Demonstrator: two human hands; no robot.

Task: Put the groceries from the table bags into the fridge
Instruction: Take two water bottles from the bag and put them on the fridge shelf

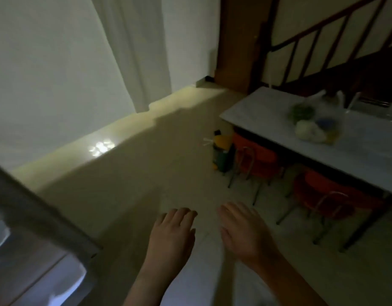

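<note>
The left hand (173, 233) and right hand (241, 228) hang palm-down over the floor (146, 173), fingers loosely spread, holding nothing; the grocery bag (316, 120) sits on the table (367, 155), well apart to the right, with red chairs (257, 157) tucked beneath; the open fridge door (36, 221) stands at the lower left. The step looks like going for the bag; best to walk in close, gather the handles in one hand and support the bottom with the other, since the thin plastic may spill.
</note>
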